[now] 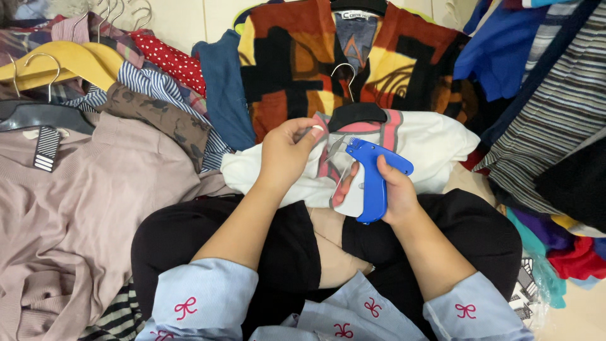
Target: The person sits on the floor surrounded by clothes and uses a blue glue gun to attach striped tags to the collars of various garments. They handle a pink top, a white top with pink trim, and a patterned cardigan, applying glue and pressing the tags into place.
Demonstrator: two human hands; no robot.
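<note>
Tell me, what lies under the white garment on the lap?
Under the white garment show black trousers and, further up, a patterned orange and black top. What lies beneath its middle is covered.

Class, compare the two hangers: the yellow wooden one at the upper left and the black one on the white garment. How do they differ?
The yellow wooden hanger lies on the clothes pile, away from both hands; the black hanger sits in the white garment beside the left hand. The yellow one looks broader and shows more of itself; the black one is slimmer and partly tucked into the collar. Both have a metal hook.
</note>
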